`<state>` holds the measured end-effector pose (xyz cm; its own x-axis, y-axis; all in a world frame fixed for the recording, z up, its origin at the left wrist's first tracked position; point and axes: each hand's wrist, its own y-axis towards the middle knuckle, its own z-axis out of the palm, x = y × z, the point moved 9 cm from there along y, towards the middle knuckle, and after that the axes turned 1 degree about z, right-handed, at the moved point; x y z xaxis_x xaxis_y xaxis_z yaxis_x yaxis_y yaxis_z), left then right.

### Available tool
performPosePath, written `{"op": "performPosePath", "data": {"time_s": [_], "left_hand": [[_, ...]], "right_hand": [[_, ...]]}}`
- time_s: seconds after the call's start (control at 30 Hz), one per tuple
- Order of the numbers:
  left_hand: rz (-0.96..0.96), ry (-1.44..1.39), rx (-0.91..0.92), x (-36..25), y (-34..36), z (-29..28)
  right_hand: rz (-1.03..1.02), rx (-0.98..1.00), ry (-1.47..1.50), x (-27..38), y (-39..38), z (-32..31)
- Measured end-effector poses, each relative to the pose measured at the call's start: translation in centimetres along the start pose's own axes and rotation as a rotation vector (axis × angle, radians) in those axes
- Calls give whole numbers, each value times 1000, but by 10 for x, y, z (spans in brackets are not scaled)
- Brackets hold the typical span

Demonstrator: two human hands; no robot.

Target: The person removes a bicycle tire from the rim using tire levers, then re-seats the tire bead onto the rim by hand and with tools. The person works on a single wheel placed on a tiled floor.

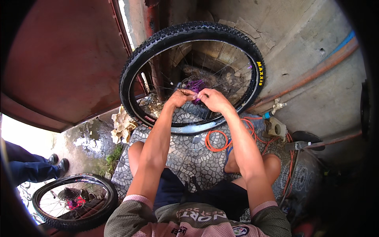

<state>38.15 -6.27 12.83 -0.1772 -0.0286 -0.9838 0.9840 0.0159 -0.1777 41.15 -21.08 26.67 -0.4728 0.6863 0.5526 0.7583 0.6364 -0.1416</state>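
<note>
A bicycle wheel [130, 87] with a black knobby tyre stands tilted in front of me, its spokes running to a purple hub [196, 85]. My left hand [182, 97] is closed, its fingertips pinched together at the near end of the hub. From the other side my right hand [213, 99] meets it, thumb and fingers also pinched. Between the two sets of fingertips the small spot they grip is hidden, so I cannot make out what they hold. White suds or wetness coat the lower rim.
A second wheel [41, 197] with a cassette lies at lower left, near another person's legs [33, 168]. An orange hose [213, 149] coils on the pebbled floor [177, 152] beside a tap [278, 105]. A red metal gate [67, 59] stands left, a concrete wall [308, 51] right.
</note>
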Motion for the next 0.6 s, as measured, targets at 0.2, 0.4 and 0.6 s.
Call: {"op": "performPosePath", "data": {"time_s": [0.2,0.4,0.6], "left_hand": [[-208,17,129,-4,-10,33],[-113,-12,94,2,-8,8],[46,-85,-22,2,-5,-9]], "right_hand": [[56,37,160,-48,-13,15],[123,-252,234,-72,-49,25],[119,-233,362,-49,-64,54]]}}
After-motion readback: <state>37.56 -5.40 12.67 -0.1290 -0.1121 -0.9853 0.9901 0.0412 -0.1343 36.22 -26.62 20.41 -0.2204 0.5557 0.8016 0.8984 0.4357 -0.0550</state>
